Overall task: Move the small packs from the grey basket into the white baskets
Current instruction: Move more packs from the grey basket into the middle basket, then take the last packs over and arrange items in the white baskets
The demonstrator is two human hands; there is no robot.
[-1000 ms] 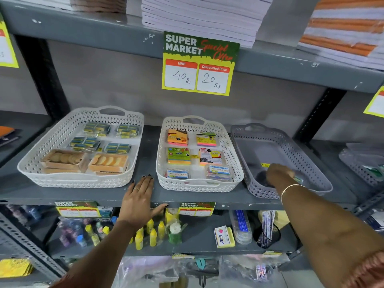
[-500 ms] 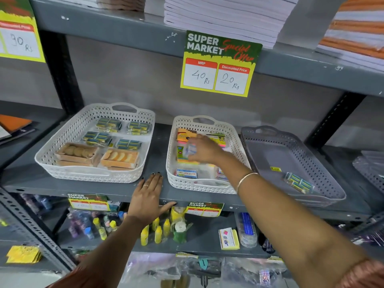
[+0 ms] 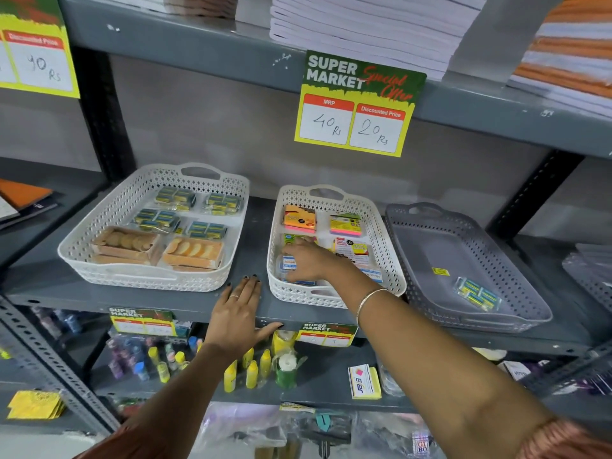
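Two white baskets, one grey basket (image 3: 470, 260) on a shelf (image 3: 258, 226).
Right hand (image 3: 308, 261) grips a small pack (image 3: 288, 264) in the middle white basket (image 3: 381, 226); left hand (image 3: 236, 314) lies flat, spread; one pack (image 3: 477, 293) left in grey.

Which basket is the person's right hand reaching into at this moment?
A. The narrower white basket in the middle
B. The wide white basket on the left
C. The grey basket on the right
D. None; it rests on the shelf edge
A: the right hand is inside the middle white basket, on a small blue-labelled pack.
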